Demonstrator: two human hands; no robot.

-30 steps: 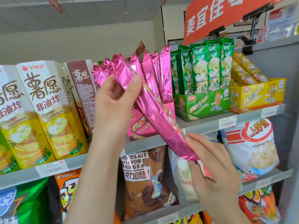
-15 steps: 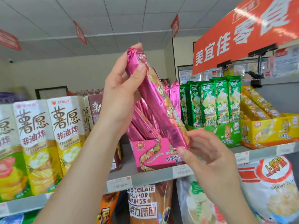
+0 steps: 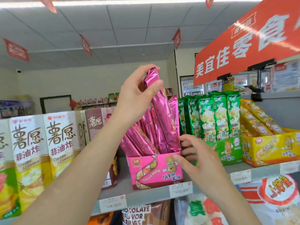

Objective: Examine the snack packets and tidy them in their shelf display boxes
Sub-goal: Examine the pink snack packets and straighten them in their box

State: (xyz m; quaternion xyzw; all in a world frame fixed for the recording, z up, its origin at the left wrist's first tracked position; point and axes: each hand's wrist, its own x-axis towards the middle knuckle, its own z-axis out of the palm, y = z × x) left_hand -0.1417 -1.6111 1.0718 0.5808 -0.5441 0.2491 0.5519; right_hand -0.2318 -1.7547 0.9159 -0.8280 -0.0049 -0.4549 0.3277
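Note:
My left hand point(image 3: 138, 93) pinches the top end of a long pink foil snack packet point(image 3: 162, 114), which stands nearly upright with its lower end inside the pink display box point(image 3: 155, 171). Several more pink packets point(image 3: 142, 140) lean to the left in that box. My right hand point(image 3: 196, 161) hovers at the box's right front corner with fingers loosely spread; its thumb touches the box's front face, and it holds nothing.
A green display box point(image 3: 227, 151) of upright green packets stands just right of the pink one, then a yellow box point(image 3: 272, 150) of leaning yellow packets. Tall chip cartons point(image 3: 60, 143) fill the shelf to the left. Bagged snacks hang below the shelf edge point(image 3: 146, 197).
The pink packet went from held slanted in both hands to standing in the pink box. My right hand let go of its lower end and dropped to the box's corner.

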